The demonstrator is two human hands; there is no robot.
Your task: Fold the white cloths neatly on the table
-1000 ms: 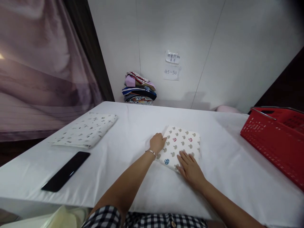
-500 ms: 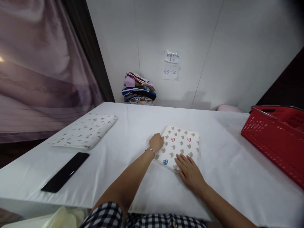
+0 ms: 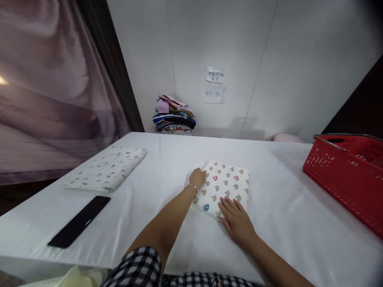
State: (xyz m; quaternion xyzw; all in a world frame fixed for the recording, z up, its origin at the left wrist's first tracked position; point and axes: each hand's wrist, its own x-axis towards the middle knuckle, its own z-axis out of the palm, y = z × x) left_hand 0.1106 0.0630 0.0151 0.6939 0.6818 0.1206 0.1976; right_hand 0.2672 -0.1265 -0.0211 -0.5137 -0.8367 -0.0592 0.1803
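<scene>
A folded white cloth (image 3: pixel 225 182) with grey, red and blue mushroom prints lies on the white-covered table (image 3: pixel 167 159). At its left edge, my left hand (image 3: pixel 198 179) is closed with the fingers curled over the border; the fingertips are mostly hidden. My right hand (image 3: pixel 237 220) rests flat and open on the near right corner, fingers stretched forward over the fabric. A bracelet circles the left wrist.
Another folded patterned cloth (image 3: pixel 109 169) lies at the table's left. Nearer me is a flat black object (image 3: pixel 79 222). A red basket (image 3: pixel 344 183) stands on the right. Folded fabrics (image 3: pixel 174 117) are piled behind the far edge, below paper signs (image 3: pixel 214 95) on the wall.
The whole view has shifted slightly, with the table appearing a little lower. Both hands keep nearly the same places on the cloth, which looks unchanged.
</scene>
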